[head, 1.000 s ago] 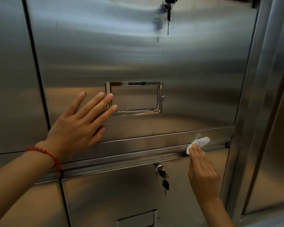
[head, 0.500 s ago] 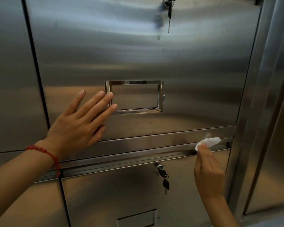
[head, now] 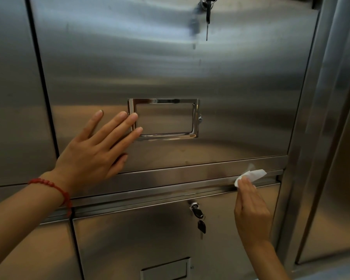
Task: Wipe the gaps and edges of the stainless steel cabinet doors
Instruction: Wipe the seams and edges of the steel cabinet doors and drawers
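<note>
Steel fills our view, brushed and faintly streaked. At the far left we see a neighbouring door panel [head: 12,93], split from the upper door [head: 170,67] by a dark vertical gap [head: 41,77]. Our left hand [head: 93,156] lies flat on the upper door with fingers straight and slightly spread, holding nothing; two fingertips [head: 134,116] overlap the left edge of a shiny label frame [head: 163,119]. A red bead bracelet [head: 53,185] circles that wrist.

Moving right, a key [head: 208,17] hangs from a lock at the top of the upper door. Below this door runs a horizontal rail [head: 170,176], and under it the gap [head: 160,196] along the top edge of the lower door [head: 150,239]. The lower door carries its own lock with dangling keys [head: 200,221] and, near the bottom, part of another label frame [head: 166,268].

Further right, our right hand [head: 251,211] reaches up with its back to us, fingers pressing a crumpled white wipe [head: 253,174] against the rail just above the gap, close to the doors' right corner. We cannot tell whether the thumb pinches the wipe. At the far right stands the cabinet's upright post [head: 319,118].
</note>
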